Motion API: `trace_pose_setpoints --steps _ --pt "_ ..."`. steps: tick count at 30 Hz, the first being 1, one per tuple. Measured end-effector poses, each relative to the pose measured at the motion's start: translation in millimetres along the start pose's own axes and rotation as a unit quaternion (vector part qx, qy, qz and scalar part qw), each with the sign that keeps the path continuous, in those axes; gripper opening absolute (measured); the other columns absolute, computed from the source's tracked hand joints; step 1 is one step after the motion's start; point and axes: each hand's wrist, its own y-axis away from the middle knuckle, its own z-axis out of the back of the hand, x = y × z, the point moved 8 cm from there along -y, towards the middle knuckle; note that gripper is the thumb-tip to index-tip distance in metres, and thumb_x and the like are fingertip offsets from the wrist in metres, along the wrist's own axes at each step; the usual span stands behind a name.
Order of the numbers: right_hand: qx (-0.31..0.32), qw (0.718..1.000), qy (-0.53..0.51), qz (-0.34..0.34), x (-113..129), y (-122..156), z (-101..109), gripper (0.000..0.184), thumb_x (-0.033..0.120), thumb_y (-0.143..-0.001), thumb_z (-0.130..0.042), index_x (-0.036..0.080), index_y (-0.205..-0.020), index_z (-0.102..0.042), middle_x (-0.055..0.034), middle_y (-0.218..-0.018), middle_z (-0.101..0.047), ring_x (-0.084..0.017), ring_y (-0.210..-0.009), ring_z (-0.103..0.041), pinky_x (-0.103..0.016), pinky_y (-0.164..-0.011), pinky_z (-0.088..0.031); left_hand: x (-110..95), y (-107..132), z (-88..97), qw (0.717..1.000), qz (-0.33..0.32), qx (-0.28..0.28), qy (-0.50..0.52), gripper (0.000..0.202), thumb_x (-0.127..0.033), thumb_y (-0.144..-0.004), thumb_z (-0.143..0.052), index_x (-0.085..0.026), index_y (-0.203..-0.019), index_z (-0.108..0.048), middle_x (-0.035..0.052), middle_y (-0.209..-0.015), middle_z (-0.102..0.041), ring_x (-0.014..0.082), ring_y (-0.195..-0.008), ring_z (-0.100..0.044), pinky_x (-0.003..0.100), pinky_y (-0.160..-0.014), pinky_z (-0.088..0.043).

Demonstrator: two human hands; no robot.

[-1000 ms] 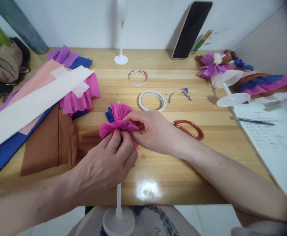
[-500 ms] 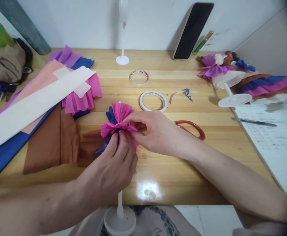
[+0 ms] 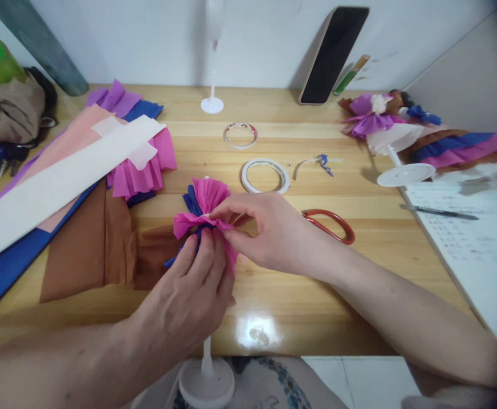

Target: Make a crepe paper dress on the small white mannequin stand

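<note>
Pleated pink crepe paper (image 3: 209,196) fans out over darker blue crepe paper (image 3: 192,200) in front of me, both gathered together at the middle. My left hand (image 3: 201,278) is closed round the gathered part from below. With thumb and fingertips, my right hand (image 3: 269,230) pinches the pink paper's right side. A white stem on a round base (image 3: 207,383) shows beneath my left hand; its upper part is hidden by that hand. Brown crepe paper (image 3: 86,250) lies on the table to the left, partly behind the gathered paper.
Left lie stacked crepe strips, a white one (image 3: 69,182) on top. Beyond my hands are a tape roll (image 3: 245,176), a clear ring (image 3: 240,146) and a white stand (image 3: 212,105). Red handles (image 3: 349,230) lie by my right forearm. A phone (image 3: 333,57) leans on the wall.
My left hand has shifted slightly down and left. The right fingertips have moved a little along the pink paper, and a small whitish bit now shows at the paper's middle.
</note>
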Motion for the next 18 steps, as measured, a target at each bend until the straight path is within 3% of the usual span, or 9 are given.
trace_pose_setpoints --steps 5,11,18 --pt "0.007 1.0 -0.02 0.003 2 1 0 0.024 0.008 -0.079 -0.058 0.019 -0.094 -0.074 -0.0008 -0.088 -0.078 -0.015 -0.077 -0.072 -0.024 -0.068 -0.053 3 1 5.7 0.999 0.022 -0.035 0.006 0.034 -0.024 -0.089 -0.053 0.003 -0.107 -0.062 0.0323 -0.109 -0.069 0.0425 -0.103 -0.068 0.05 -0.085 -0.06" --pt "0.008 1.0 0.007 0.004 6 2 -1 0.029 0.005 -0.077 -0.059 0.019 -0.097 -0.075 -0.0001 -0.09 -0.079 -0.016 -0.082 -0.073 -0.025 -0.074 -0.054 5 2 18.2 0.996 0.013 -0.077 0.034 0.025 -0.014 -0.087 -0.053 0.003 -0.101 -0.063 0.03 -0.103 -0.071 0.0408 -0.096 -0.071 0.047 -0.077 -0.063" --pt "0.024 0.998 0.06 0.025 9 6 0 0.033 0.007 -0.079 -0.057 0.021 -0.103 -0.073 -0.0008 -0.095 -0.078 -0.018 -0.087 -0.072 -0.028 -0.076 -0.053 2 3 19.7 0.996 0.012 -0.061 0.068 0.022 -0.01 -0.088 -0.047 0.001 -0.093 -0.065 0.0277 -0.102 -0.072 0.0396 -0.102 -0.069 0.048 -0.087 -0.061"
